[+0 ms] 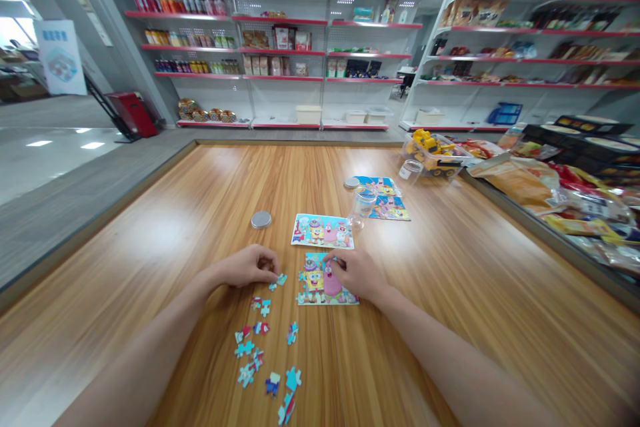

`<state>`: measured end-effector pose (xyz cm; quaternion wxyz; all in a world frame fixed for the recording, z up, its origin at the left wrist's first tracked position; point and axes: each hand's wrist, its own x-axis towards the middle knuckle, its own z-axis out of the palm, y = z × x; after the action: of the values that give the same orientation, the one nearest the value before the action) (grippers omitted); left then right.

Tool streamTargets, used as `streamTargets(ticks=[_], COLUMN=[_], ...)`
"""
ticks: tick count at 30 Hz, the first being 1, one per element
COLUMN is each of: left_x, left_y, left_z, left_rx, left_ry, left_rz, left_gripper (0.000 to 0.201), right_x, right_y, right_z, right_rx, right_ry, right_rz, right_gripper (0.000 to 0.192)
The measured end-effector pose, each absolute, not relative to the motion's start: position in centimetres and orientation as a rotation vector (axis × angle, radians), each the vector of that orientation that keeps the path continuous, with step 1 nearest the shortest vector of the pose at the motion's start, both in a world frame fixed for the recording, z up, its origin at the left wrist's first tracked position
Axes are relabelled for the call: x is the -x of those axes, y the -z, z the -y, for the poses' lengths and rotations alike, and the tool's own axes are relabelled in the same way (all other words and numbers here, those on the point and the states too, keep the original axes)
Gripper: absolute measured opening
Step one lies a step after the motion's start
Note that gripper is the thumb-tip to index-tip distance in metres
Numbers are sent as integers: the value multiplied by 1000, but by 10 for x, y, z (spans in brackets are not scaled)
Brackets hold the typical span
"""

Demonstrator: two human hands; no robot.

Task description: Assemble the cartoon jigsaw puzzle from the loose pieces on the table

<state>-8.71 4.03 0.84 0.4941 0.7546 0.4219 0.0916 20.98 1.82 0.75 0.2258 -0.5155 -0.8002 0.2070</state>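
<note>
Several shelves (285, 96) of goods stand beyond our table (190, 227), whose broad wooden top gives us room to keep things flat and in sight. At its far right sits a clear tub (463, 161) of yellow toys (425, 141), well apart from our hands, which we judge keeps it out of the way. Nearer lie two blue pictures (393, 210), one behind the other. Close in front of us, a partly joined puzzle (315, 280) lies flat between our hands, with a picture card (323, 231) just beyond it, the same way up, probably so that our eyes can pass easily between them. Our right hand (357, 272) rests over the puzzle's upper right, fingers bent down onto it, perhaps to steady it; whether they grip anything we cannot tell, since the hand hides it. Our left hand (253, 263) is low over the wood beside the puzzle, thumb and fingers curled together. A clear jar (364, 203) is near the card's right end, and a grey lid (261, 219) lies flat, so it cannot roll. Smallest are the loose pieces (245, 348), strewn towards us on the left, mostly spread enough, we think, to show their shapes; one piece (283, 279) is at our left fingertips, pinched or merely touched, we cannot tell which
</note>
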Motion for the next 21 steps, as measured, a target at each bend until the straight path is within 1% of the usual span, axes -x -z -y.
streamTargets(ticks=[6, 10, 13, 21], left_x=[89, 92, 92, 89], left_y=[-13, -18, -17, -16], left_z=[-39, -38, -39, -38], left_rx=[-1884, -1929, -1930, -1882], left_ry=[-257, -209, -175, -203], left_rz=[-963, -901, -917, -950], left_gripper=[30, 33, 30, 31], right_x=[-210, -209, -210, -210], right_y=[-7, -8, -8, -9], right_z=[-19, -18, -18, -18], right_rx=[1401, 1399, 1409, 1416], right_ry=[-550, -532, -532, -527], right_rz=[2215, 2224, 2225, 2227], right_gripper=[23, 24, 25, 25])
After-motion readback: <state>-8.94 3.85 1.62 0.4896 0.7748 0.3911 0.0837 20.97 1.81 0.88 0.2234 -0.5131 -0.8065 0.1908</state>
